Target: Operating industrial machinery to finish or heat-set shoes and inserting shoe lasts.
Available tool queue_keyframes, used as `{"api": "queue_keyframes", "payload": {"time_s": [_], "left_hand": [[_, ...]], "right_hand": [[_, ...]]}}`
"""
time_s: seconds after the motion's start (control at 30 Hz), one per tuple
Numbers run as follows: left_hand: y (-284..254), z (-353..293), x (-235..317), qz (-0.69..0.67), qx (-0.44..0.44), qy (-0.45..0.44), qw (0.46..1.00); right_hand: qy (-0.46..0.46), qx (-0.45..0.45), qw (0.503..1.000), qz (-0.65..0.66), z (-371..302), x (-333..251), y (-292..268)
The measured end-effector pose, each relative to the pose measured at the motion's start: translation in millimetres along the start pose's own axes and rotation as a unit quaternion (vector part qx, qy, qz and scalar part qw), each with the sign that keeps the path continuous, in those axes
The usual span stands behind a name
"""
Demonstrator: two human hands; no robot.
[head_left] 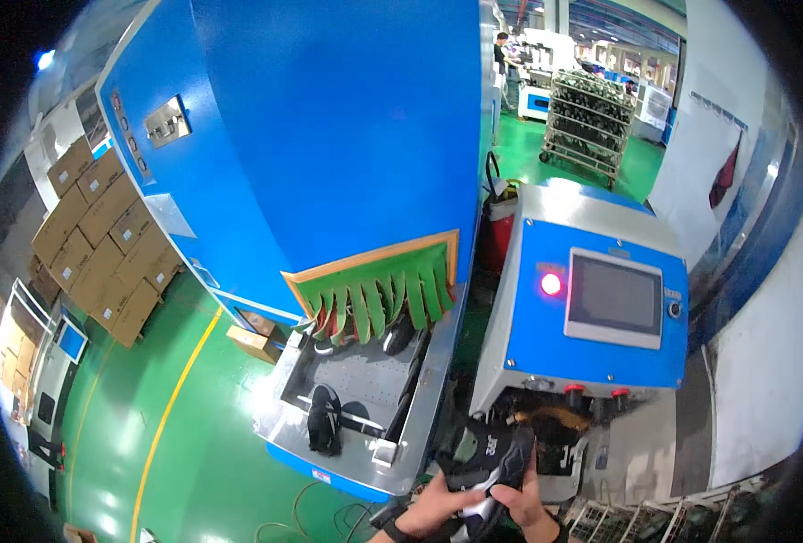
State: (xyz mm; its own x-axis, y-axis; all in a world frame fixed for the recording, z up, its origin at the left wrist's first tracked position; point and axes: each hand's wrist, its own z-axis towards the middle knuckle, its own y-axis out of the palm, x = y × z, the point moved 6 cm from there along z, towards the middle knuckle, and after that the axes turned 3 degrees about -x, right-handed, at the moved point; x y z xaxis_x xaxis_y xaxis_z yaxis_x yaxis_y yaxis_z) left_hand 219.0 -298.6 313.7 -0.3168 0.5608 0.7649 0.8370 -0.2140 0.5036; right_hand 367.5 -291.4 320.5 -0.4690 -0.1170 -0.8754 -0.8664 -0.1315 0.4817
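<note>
At the lower right, near the front corner of the machine's outlet, both my hands grip black footwear with white parts. My left hand closes on its near left side, thumb laid across a white part. From the right, my right hand wraps round the black sneaker; whether it is one shoe or a pair pressed together I cannot tell. Another black sneaker lies on the metal outlet end, touched by neither hand. Farther in, a dark shoe shows partly beneath the green strip curtain.
A big blue machine rises ahead. Right of its outlet stands a blue control box with a dark screen and a lit red button. Stacked cartons stand at left. A shoe rack stands far back; more racks sit lower right.
</note>
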Motion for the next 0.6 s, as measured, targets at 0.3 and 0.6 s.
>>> {"api": "queue_keyframes", "payload": {"time_s": [0.3,0.6], "left_hand": [[57,14,-9,0.557,0.256,0.272,0.742],[25,25,-104,-0.014,0.153,-0.021,0.988]], "right_hand": [[-0.211,0.009,0.840,-0.499,-43,-87,-29],[0.155,0.202,0.885,0.389,-122,-9,-119]]}}
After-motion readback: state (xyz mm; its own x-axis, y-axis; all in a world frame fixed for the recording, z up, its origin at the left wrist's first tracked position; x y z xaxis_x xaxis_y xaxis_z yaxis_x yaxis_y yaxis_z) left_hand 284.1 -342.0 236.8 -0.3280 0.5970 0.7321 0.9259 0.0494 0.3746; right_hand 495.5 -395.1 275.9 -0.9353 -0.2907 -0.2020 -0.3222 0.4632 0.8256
